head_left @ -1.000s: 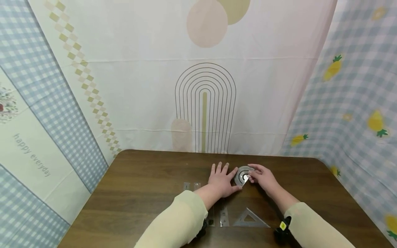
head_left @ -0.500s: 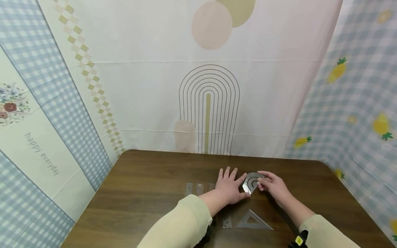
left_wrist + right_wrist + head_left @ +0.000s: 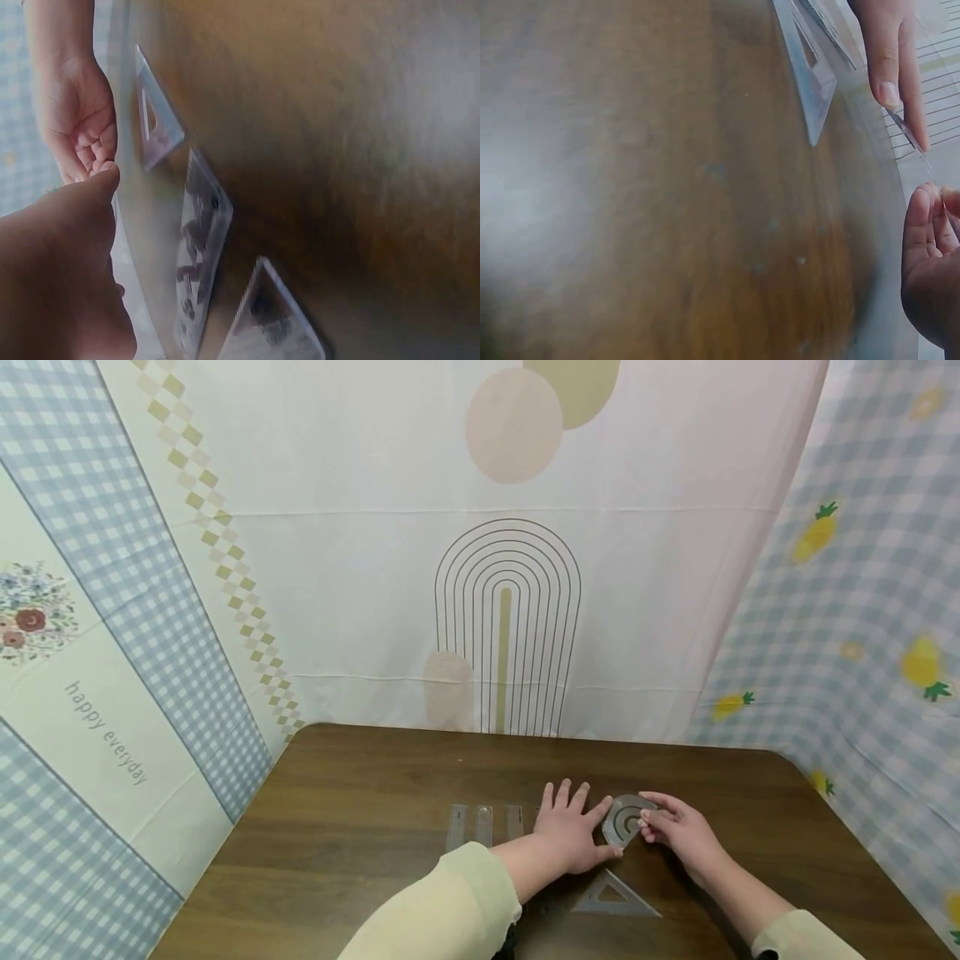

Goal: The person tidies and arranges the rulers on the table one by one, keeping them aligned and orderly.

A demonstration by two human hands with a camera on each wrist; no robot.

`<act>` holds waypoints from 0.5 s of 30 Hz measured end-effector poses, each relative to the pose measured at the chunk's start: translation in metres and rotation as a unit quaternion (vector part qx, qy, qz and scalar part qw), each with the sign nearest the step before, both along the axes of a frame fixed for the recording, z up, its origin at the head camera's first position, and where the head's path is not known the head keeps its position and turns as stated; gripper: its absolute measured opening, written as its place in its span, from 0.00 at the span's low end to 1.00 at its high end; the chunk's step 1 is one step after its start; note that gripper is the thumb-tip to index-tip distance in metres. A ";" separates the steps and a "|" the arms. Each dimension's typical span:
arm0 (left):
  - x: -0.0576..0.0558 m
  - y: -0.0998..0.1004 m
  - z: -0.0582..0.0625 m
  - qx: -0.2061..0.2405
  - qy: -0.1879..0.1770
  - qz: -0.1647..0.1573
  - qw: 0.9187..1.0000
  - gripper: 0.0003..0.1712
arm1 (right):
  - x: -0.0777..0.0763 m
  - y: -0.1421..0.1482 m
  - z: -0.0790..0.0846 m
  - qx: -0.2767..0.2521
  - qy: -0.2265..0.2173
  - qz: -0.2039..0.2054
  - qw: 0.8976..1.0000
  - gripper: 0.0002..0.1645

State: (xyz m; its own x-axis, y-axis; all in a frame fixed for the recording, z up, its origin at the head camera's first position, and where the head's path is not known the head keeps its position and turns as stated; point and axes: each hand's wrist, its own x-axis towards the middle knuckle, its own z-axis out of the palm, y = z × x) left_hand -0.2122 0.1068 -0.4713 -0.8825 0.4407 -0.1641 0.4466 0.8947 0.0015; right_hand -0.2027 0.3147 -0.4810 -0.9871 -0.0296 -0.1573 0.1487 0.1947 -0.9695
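A clear protractor [image 3: 619,822] with dark curved markings is between my hands over the table's right half. My right hand [image 3: 681,835] pinches its right side with thumb and fingers. My left hand [image 3: 567,833] has its fingers straight and spread, its thumb and index finger touching the protractor's left edge. In the right wrist view the protractor [image 3: 907,131] shows as a thin tilted sliver. Just nearer than the hands lies a clear set square [image 3: 617,906]. Clear rulers [image 3: 456,827] lie left of the left hand, partly hidden by its forearm.
The brown wooden table [image 3: 360,777] reaches back to a white patterned cloth [image 3: 360,610]. A blue checked cloth with pineapples [image 3: 847,677] hangs on the right. In the left wrist view, another clear triangular corner [image 3: 274,322] lies near the bottom edge.
Both hands have moved right and nearer with the protractor between them, which has also turned somewhat. More of the rulers shows beside the left hand. The view has shifted slightly.
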 end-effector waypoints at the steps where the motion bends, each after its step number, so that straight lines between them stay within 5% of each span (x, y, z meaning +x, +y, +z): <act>1: 0.003 0.001 0.002 0.003 -0.004 -0.002 1.000 0.46 | 0.002 0.002 0.000 0.003 -0.004 0.000 1.000 0.30; 7: 0.017 0.007 0.010 0.006 -0.025 -0.019 0.999 0.45 | 0.016 0.012 0.000 0.019 -0.023 -0.002 1.000 0.32; 15: 0.028 0.024 0.005 -0.015 -0.035 -0.031 0.999 0.45 | 0.038 0.023 0.002 0.023 -0.036 -0.011 0.999 0.33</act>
